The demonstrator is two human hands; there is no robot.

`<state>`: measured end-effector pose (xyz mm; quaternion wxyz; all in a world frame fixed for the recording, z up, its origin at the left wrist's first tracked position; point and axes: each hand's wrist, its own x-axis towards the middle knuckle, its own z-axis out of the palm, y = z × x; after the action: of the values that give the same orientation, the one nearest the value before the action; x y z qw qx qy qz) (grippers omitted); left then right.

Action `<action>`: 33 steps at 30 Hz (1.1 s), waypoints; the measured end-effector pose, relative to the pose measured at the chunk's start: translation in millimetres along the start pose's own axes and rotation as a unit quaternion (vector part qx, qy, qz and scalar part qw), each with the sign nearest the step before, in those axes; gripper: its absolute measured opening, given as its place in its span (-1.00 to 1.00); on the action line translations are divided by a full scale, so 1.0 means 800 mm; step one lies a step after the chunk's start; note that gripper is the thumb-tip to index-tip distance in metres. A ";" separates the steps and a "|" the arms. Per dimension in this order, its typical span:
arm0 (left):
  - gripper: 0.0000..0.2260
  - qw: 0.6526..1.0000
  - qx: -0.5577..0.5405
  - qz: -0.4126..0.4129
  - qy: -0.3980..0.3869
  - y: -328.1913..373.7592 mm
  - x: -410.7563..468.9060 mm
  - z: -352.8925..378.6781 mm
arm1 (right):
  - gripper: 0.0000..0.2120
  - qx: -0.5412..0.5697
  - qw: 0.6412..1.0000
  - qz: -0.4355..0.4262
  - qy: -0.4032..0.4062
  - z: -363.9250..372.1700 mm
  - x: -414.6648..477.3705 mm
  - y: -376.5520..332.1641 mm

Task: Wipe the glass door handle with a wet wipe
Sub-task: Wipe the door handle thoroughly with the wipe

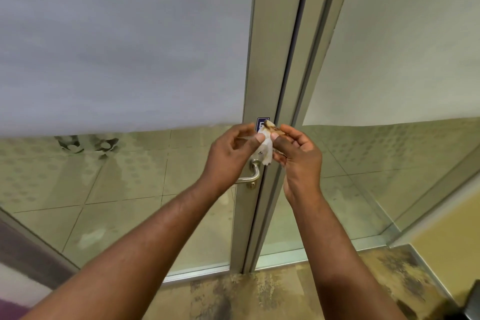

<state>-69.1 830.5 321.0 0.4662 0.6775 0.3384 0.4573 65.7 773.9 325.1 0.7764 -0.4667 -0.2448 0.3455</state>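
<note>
We start at the door handle (251, 173), a brushed metal lever on the frame of the glass door (257, 60), sitting just below centre of the view, with its lever running toward nine o'clock behind our left wrist. Directly at twelve o'clock from it, apart from the metal, hangs the wet wipe (267, 149), a crumpled white scrap with a brown-stained patch at its top edge. We hold it between both hands: the left hand (228, 156) pinches its left side with thumb and fingertips closed on the fabric, the other fingers loosely curled, and the right hand (298, 156) pinches the stained top corner in the same closed fingertip grip. Judging by the soiling, we think some wiping is already done, and we seem to be refolding or turning the wipe to a cleaner face; the handle itself is untouched at this instant, so at least one more pass looks left. A small blue sticker (261, 123) shows on the frame at twelve o'clock from the wipe. Beyond the glass lies a tiled floor (130, 176). No container, packet or bin shows anywhere in view.
</note>
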 end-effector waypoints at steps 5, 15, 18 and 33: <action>-0.91 0.988 -0.119 -0.101 0.000 0.009 -0.006 0.010 | -0.73 0.013 0.999 0.028 -0.043 -0.004 -0.010 -0.019; -0.91 0.961 -0.224 -0.162 0.016 0.019 -0.013 0.008 | -0.73 -0.154 0.983 0.079 -0.060 -0.029 -0.013 -0.017; -0.91 0.976 -0.172 -0.136 0.013 0.022 -0.015 0.012 | -0.61 -0.197 0.967 0.068 -0.148 -0.032 -0.022 -0.014; -0.81 0.980 0.035 -0.048 0.189 -0.002 -0.017 0.012 | -0.83 0.013 0.980 0.171 -0.103 -0.047 -0.015 0.015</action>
<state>-65.0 816.0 313.9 0.3910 0.5775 0.4687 0.5421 80.9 747.7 296.6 0.6826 -0.4534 -0.2357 0.5224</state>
